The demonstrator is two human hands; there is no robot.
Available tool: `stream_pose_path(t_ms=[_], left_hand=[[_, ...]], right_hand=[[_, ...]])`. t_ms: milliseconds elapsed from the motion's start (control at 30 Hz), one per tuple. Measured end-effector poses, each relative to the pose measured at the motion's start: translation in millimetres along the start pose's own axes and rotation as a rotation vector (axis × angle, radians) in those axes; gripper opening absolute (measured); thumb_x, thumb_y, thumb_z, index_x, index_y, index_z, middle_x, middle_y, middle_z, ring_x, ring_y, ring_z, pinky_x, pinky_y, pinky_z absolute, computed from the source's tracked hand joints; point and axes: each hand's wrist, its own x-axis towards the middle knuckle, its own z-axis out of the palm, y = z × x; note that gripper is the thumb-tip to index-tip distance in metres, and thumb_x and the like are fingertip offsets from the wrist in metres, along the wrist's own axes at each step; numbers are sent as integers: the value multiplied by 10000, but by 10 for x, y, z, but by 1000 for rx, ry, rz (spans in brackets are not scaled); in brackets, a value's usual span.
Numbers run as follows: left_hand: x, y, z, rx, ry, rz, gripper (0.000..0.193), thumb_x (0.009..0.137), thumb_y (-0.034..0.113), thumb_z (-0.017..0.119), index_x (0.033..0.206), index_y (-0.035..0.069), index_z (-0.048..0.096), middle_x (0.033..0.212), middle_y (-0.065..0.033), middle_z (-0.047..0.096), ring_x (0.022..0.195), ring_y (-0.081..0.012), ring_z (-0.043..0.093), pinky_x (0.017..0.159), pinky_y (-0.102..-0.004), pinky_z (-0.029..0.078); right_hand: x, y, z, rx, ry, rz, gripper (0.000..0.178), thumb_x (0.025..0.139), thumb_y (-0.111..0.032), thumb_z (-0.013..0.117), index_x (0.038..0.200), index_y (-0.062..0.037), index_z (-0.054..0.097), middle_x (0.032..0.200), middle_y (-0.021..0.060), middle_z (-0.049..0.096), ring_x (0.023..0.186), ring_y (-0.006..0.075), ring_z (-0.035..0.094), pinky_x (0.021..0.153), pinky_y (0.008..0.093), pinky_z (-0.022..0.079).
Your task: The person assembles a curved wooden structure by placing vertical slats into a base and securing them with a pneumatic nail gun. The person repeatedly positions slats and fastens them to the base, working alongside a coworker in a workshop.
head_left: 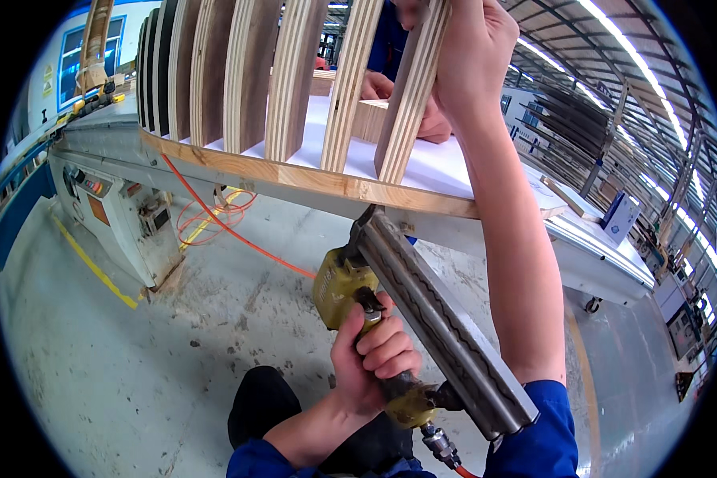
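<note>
My left hand (378,350) is wrapped round the handle of a yellow pneumatic nail gun (338,287) with a long grey magazine (446,327). The gun's nose points up, close under the edge of a wooden board (295,174); whether it touches cannot be made out. Above, my right hand (478,56) grips the upper part of the rightmost plywood slat (410,103), which stands slightly tilted on the board. Several more upright plywood slats (291,88) stand in a row to its left. A wooden block (368,121) lies behind them.
Across the board, a person in blue has one hand (377,85) near the block and another hand (434,123) behind the rightmost slat. An orange air hose (239,239) hangs at left beside a grey machine cabinet (119,223). A blue-and-white box (620,215) stands on the table at right.
</note>
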Motion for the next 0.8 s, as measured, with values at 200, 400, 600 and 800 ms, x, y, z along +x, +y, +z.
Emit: stream_pose_path(t_ms=[200, 400, 600, 800], left_hand=[[-8, 0, -6, -36, -35, -16, 286, 1057, 327, 510, 1230, 111, 581, 615, 96, 385, 501, -19, 387, 503, -206, 372], [-45, -41, 51, -15, 15, -29, 264, 1059, 325, 505, 1206, 122, 590, 614, 101, 380, 499, -19, 382, 510, -202, 361], [-50, -61, 127, -82, -19, -47, 247, 1060, 331, 502, 1134, 119, 603, 612, 103, 380, 497, -21, 375, 514, -200, 359], [-243, 18, 364, 179, 235, 114, 273, 1015, 342, 573, 1145, 109, 631, 588, 101, 409, 491, -20, 391, 494, -205, 386]], right_hand=[[-8, 36, -3, -26, -12, -12, 268, 989, -198, 561, 883, -1, 710, 669, 18, 605, 572, 59, 520, 518, 212, 369], [-13, 25, 5, 2, -6, -22, 272, 996, -196, 553, 881, -4, 706, 668, 11, 601, 568, 56, 512, 515, 209, 362], [-28, 49, -23, -39, -29, -65, 238, 987, -159, 558, 913, 15, 704, 716, 26, 633, 599, 52, 538, 530, 201, 386], [364, 128, -150, -146, -26, -252, 297, 995, -217, 581, 933, 28, 736, 833, 41, 699, 738, 56, 606, 616, 221, 469]])
